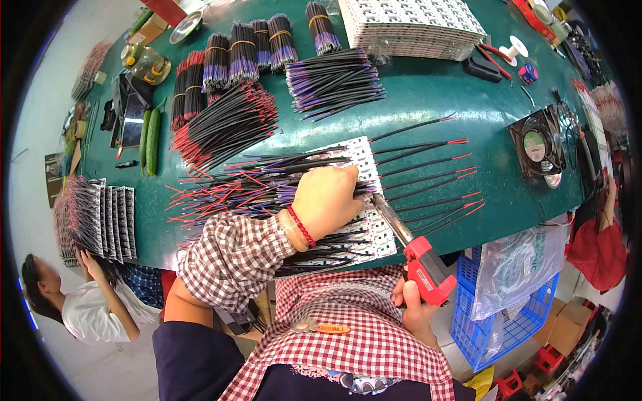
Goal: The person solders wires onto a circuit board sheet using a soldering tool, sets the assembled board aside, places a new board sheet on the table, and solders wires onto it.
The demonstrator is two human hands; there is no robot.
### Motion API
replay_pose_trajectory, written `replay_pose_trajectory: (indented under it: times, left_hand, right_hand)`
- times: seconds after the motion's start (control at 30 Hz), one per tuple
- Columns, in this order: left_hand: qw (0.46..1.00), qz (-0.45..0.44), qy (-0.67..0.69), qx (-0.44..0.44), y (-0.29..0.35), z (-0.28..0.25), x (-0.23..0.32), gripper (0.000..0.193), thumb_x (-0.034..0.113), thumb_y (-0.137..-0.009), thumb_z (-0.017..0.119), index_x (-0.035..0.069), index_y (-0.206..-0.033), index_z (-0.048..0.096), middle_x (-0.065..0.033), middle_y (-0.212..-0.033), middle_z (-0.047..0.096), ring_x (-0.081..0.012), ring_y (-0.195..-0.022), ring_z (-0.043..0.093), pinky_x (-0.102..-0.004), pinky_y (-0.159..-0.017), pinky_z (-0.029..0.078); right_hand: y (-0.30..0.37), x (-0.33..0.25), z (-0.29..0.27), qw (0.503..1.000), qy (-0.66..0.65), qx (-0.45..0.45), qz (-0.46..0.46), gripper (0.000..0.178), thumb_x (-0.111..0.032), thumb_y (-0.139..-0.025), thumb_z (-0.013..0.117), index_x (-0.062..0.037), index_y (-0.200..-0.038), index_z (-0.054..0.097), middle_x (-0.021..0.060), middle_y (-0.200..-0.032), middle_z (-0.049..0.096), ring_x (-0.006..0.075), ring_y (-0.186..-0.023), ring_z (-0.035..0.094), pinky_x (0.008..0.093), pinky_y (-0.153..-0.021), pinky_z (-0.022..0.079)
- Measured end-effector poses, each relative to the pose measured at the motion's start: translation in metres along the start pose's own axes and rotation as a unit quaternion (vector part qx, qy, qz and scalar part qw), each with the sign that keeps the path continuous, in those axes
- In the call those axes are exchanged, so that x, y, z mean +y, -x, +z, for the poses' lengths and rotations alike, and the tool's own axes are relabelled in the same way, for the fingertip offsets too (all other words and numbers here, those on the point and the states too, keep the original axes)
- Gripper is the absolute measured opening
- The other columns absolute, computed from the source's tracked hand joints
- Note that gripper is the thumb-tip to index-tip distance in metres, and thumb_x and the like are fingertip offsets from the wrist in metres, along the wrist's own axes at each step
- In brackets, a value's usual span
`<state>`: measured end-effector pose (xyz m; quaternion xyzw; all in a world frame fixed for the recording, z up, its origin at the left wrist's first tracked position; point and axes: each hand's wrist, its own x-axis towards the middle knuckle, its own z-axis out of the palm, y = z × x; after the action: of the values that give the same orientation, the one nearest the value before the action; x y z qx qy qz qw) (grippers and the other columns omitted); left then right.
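My left hand (pixel 328 200), closed with a red bracelet at its wrist, pinches a thin black wire at a white circuit board panel (pixel 384 230); its fingertips are partly hidden. My right hand (pixel 414 304) grips a red-and-black soldering gun (pixel 428 271) at the panel's right side. The iron's metal tip points up and left, reaching the panel beside my left fingertips. Many black wires with red and blue ends (pixel 234 187) stretch left from the panel and pass under my left hand. Several more black wires with red tips (pixel 428 160) stick out to the right.
Loose wire piles (pixel 227 123) and banded wire bundles (pixel 244 53) lie toward the back. A stack of white panels (pixel 414 30) stands behind. At right is a small fan (pixel 537 144), with a blue crate (pixel 501 327) below. Cucumbers (pixel 153 142) lie left; another person (pixel 93 301) sits lower left.
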<state>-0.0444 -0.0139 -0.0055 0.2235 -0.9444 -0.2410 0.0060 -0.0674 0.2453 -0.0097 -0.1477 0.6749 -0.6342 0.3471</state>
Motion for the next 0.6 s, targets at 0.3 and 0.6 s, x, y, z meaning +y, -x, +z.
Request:
replay_pose_trajectory:
  times: [0.3,0.6]
  left_hand:
    - [1.0,-0.012,0.0,0.005,0.0,0.001,0.0,0.025,0.023,-0.068,0.068,0.002,-0.074,0.057,-0.0178,-0.069,0.063,-0.0369,-0.068,0.062,-0.0455,-0.062,0.049]
    - [1.0,-0.012,-0.001,0.013,0.001,0.002,0.0,0.025,0.023,-0.068,0.068,0.002,-0.074,0.058,-0.0176,-0.068,0.063,-0.0365,-0.067,0.062,-0.0452,-0.062,0.05]
  right_hand:
    - [0.006,0.008,-0.007,1.0,-0.023,-0.002,0.009,0.03,-0.015,-0.091,0.051,0.0018,-0.116,0.046,0.0086,-0.071,0.054,0.0121,-0.053,0.046,0.0272,-0.05,0.042]
    - [0.0,0.009,-0.003,0.999,0.043,-0.013,0.012,0.023,-0.02,-0.092,0.052,0.002,-0.089,0.056,0.0051,-0.065,0.053,0.0109,-0.054,0.048,0.0261,-0.05,0.041]
